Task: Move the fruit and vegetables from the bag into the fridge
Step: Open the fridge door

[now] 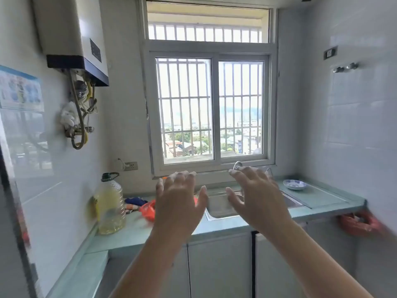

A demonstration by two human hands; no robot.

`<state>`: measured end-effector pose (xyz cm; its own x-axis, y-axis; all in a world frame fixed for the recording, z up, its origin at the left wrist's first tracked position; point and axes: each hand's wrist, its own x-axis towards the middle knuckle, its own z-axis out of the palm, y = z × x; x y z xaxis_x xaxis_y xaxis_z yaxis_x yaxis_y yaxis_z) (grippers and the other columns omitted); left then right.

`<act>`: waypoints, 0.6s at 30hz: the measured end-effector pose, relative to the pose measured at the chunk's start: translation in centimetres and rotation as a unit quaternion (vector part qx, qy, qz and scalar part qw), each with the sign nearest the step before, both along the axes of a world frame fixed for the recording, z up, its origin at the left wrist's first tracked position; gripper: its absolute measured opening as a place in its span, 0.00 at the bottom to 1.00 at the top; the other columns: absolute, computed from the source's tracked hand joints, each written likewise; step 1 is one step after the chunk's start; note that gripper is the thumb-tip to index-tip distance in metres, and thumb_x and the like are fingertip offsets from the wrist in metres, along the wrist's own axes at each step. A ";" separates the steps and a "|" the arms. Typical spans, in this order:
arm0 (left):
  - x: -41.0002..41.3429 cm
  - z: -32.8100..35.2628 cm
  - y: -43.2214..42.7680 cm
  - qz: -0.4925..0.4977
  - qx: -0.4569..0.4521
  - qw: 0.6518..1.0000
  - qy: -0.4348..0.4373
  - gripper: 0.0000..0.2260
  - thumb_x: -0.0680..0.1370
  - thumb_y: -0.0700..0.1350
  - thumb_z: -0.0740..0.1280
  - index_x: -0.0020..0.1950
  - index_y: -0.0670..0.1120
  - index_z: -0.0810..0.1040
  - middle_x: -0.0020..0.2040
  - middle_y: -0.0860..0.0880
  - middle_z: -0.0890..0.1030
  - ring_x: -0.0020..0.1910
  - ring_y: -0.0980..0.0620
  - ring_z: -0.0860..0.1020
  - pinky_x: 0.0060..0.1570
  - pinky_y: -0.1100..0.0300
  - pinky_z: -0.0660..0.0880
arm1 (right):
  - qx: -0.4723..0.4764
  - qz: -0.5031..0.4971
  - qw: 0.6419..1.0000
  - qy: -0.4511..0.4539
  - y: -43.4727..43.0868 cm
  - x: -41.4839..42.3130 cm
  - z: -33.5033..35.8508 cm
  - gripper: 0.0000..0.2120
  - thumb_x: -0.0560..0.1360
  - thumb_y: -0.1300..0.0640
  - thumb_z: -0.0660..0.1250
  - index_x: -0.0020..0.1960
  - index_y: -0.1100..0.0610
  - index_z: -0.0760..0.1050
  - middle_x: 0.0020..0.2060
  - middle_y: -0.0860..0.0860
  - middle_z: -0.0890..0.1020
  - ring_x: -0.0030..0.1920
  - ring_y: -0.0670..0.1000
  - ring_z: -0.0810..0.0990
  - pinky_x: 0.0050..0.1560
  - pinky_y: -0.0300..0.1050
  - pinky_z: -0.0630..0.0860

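Observation:
An orange-red plastic bag [148,209] lies on the pale green counter [137,229], left of the sink, and my left hand hides most of it. My left hand [178,201] is raised in front of the bag with fingers spread and nothing in it. My right hand [255,196] is held up over the sink, fingers apart, also empty. What the bag holds cannot be seen. The edge of a grey fridge [12,211] runs down the far left of the view.
A large oil bottle [110,203] stands on the counter's left end, with a blue cloth [134,202] behind it. The steel sink [223,207] sits in the middle, a blue-and-white dish [294,184] to the right. Another orange bag [358,222] hangs off the counter's right edge.

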<state>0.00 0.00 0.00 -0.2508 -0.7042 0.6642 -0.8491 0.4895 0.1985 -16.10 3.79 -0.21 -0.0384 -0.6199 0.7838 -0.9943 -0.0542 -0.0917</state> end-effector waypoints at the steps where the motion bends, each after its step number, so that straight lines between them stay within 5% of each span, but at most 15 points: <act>1: -0.4 -0.3 0.1 -0.021 0.002 1.000 0.010 0.24 0.75 0.57 0.50 0.64 0.46 0.72 0.62 0.47 0.76 0.63 0.46 0.71 0.66 0.44 0.61 | -0.002 -0.005 1.000 -0.003 0.2 -0.3 -0.4 0.18 0.69 0.49 0.65 0.54 0.58 0.78 0.50 0.54 0.82 0.50 0.58 0.81 0.52 0.61 0.74; 5: -2.6 -2.8 0.3 -0.074 -0.068 0.995 0.016 0.21 0.73 0.54 0.54 0.55 0.44 0.78 0.53 0.45 0.81 0.55 0.42 0.78 0.59 0.40 0.68 | 0.003 -0.050 0.999 -0.004 1.8 -1.2 -2.5 0.23 0.69 0.45 0.54 0.53 0.56 0.78 0.49 0.52 0.83 0.51 0.56 0.81 0.52 0.60 0.75; 18: -12.2 -9.7 3.5 -0.268 -0.037 0.962 0.044 0.20 0.73 0.51 0.57 0.55 0.41 0.79 0.53 0.43 0.82 0.53 0.41 0.79 0.55 0.42 0.73 | 0.003 -0.211 0.977 -0.026 10.8 -8.2 -7.3 0.21 0.70 0.48 0.56 0.55 0.58 0.78 0.51 0.54 0.82 0.53 0.56 0.80 0.56 0.60 0.74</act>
<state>-12.23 3.49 -9.68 -0.5058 -0.4395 0.7423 -0.4518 0.8680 0.2061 -24.29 14.57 -7.48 -0.3307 -0.5453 0.7702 -0.9223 0.3598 -0.1412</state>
